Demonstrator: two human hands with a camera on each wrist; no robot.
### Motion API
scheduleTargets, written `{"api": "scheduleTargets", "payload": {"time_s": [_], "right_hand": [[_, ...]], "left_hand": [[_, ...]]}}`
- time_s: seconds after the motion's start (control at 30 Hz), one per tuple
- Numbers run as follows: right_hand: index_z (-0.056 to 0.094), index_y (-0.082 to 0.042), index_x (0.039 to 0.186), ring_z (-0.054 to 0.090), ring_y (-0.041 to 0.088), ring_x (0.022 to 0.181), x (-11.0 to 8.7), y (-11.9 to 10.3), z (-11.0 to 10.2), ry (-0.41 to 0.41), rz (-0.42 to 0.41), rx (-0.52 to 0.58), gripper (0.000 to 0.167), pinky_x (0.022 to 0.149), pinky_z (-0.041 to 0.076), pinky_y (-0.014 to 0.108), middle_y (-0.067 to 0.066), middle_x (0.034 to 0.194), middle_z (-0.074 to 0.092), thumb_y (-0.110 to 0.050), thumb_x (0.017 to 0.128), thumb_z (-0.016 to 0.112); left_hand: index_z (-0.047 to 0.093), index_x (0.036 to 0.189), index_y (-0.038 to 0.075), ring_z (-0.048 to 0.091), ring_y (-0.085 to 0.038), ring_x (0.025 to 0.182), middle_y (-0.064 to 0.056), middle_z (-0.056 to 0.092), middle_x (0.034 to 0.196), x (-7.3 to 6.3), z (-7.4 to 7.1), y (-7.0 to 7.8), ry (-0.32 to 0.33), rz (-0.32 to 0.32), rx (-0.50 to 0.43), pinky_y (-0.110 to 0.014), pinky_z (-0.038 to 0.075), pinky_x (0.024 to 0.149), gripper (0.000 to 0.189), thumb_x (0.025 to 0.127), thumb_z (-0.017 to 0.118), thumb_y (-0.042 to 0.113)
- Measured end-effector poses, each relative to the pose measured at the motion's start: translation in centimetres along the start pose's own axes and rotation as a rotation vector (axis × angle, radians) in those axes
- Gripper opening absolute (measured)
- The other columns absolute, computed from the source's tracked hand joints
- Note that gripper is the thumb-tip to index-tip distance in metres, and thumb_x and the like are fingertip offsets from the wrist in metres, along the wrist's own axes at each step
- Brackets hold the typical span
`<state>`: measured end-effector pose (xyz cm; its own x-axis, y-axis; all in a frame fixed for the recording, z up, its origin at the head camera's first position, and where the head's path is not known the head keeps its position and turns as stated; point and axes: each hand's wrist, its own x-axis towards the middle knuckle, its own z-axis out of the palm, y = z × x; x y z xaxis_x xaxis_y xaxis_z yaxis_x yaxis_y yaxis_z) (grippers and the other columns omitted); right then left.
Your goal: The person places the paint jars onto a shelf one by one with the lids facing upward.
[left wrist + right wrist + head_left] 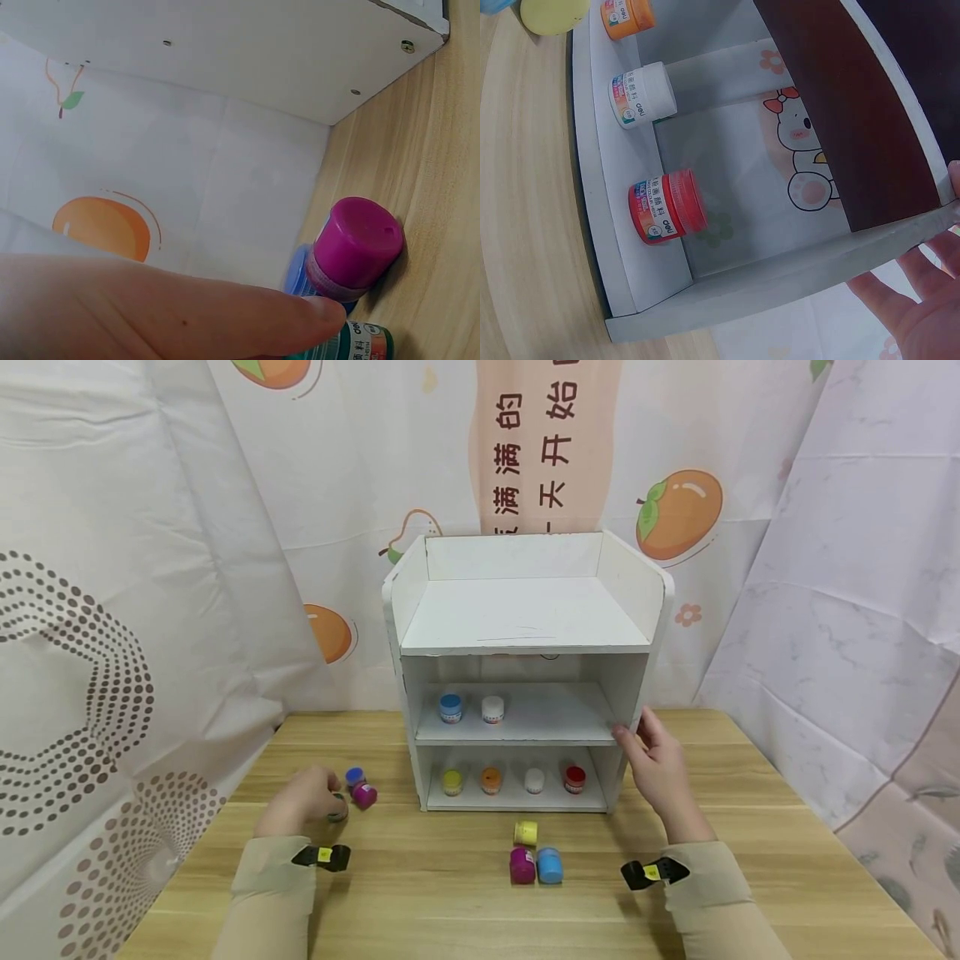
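Green jar (pixel 367 341), squat cylinder | left grip (pixel 300 797) pinches it | boxy white-painted shelf (pixel 525 614) | right grip (pixel 660 768) clasps its flat side

Small green plastic jar (pixel 340 812): partly hidden by left hand (pixel 300 797). Round blue plastic jar (pixel 298 271): partly behind magenta plastic jar (pixel 360 241). White three-tier shelf (pixel 780 285), right hand (pixel 936 307): cut off in right wrist view. Jar labels (pixel 452 718) in head view: too small to read.

wooden table (pixel 420 893): white rack (pixel 525 610), paint jars (pixel 550 866); middle shelf (pixel 555 714): two jars (pixel 451 709); bottom shelf (pixel 472 801): four jars (pixel 491 781)
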<state>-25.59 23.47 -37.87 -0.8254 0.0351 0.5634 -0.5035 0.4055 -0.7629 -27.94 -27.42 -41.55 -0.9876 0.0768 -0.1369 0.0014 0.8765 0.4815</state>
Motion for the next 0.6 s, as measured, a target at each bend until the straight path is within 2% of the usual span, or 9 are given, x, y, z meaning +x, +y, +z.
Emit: {"api": "scheduleTargets", "payload": {"time_s": [0.13,0.23,0.47,0.6], "right_hand": [[0.046,0.007,0.146,0.051,0.038,0.13,-0.03,-0.01,0.01,0.0,-0.006,-0.005,0.046,0.092,0.044,0.013,0.028,0.135,0.057,-0.003,0.103,0.059],[0.047,0.007,0.145,0.051,0.04,0.13,-0.05,-0.01,0.02,0.001,-0.007,-0.013,0.046,0.092,0.044,0.013,0.028,0.134,0.058,-0.003,0.102,0.059],[0.046,0.007,0.146,0.05,0.042,0.13,-0.07,-0.09,-0.03,0.004,0.001,-0.019,0.046,0.092,0.043,0.013,0.027,0.135,0.058,-0.005,0.103,0.059],[0.046,0.006,0.147,0.05,0.043,0.13,-0.07,-0.18,-0.06,0.0,-0.001,-0.014,0.047,0.092,0.043,0.013,0.028,0.136,0.057,-0.005,0.103,0.059]], "left_hand": [[0.065,0.091,0.003,0.055,-0.026,0.081,-0.009,0.061,0.089,-0.11,0.21,-0.03,0.008,0.018,0.016,-0.042,0.048,0.07,0.02,0.078,0.079,0.009],[0.061,0.084,0.006,0.052,-0.025,0.076,-0.007,0.057,0.082,-0.22,0.32,-0.02,0.011,0.023,0.016,-0.039,0.044,0.066,0.018,0.077,0.078,0.007],[0.061,0.084,0.006,0.052,-0.025,0.076,-0.006,0.057,0.082,-0.18,0.38,0.05,0.011,0.02,0.008,-0.039,0.044,0.067,0.019,0.079,0.079,0.008],[0.065,0.087,0.006,0.054,-0.025,0.079,-0.007,0.06,0.085,-0.14,0.28,0.05,0.011,0.013,0.005,-0.041,0.047,0.069,0.018,0.08,0.081,0.01]]}}
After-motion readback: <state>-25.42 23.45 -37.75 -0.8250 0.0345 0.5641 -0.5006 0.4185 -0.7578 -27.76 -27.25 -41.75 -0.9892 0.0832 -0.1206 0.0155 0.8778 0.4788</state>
